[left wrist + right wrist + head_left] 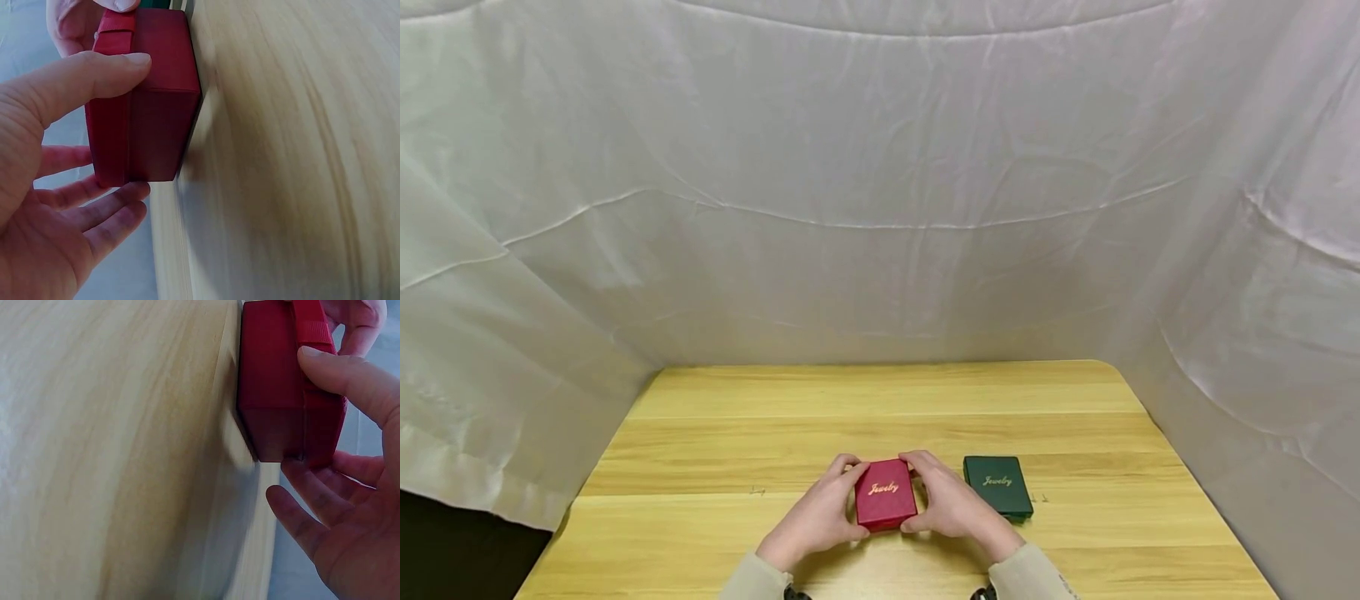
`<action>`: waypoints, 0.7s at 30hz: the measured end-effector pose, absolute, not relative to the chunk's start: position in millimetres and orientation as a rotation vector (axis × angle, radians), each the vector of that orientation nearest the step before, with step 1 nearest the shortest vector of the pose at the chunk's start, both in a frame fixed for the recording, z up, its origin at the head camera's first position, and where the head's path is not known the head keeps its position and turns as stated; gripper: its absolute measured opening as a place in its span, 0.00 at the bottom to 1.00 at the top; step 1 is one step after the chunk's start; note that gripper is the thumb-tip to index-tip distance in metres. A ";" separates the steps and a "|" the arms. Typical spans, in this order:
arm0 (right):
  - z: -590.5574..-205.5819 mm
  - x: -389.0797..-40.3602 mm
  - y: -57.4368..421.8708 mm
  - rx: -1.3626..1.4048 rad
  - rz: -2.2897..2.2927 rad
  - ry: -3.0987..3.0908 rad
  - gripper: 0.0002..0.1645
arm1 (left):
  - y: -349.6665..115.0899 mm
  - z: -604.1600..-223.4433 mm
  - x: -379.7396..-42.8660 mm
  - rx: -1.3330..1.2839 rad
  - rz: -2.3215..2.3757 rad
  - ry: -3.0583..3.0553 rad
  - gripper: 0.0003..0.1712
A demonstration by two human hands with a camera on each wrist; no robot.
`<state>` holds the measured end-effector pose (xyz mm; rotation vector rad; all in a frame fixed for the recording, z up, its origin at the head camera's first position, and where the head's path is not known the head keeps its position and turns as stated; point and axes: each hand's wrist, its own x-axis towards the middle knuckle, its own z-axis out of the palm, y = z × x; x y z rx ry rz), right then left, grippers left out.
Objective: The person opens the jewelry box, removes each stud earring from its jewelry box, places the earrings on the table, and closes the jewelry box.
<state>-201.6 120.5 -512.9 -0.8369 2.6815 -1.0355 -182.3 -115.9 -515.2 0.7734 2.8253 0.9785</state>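
Note:
A red jewelry box (886,492) with gold "Jewelry" lettering sits closed on the wooden table, between both hands. From its left side my left hand (826,510) grips it, thumb on the near face and fingers at the side and far edge. My right hand (946,500) holds the opposite side in the same way. In the left wrist view the left thumb lies across the seam between lid and base of the red box (164,125). The right wrist view shows the right thumb at the lid's front edge on the red box (272,381).
A dark green jewelry box (997,485) with the same lettering stands just right of my right hand. The wooden table (737,450) reaches back to white cloth walls (880,275) on three sides. Small pencil-like marks show on the tabletop.

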 end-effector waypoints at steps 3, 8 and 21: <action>-513.9 -201.7 119.8 -0.829 -1.031 2.681 0.56 | -115.5 -515.3 -182.1 0.774 0.972 2.832 0.54; -517.1 -201.7 117.7 -0.823 -1.023 2.675 0.56 | -114.6 -516.5 -181.9 0.765 0.960 2.827 0.54; -523.7 -201.2 115.9 -0.820 -0.979 2.684 0.54 | -112.8 -523.5 -181.6 0.760 0.885 2.846 0.52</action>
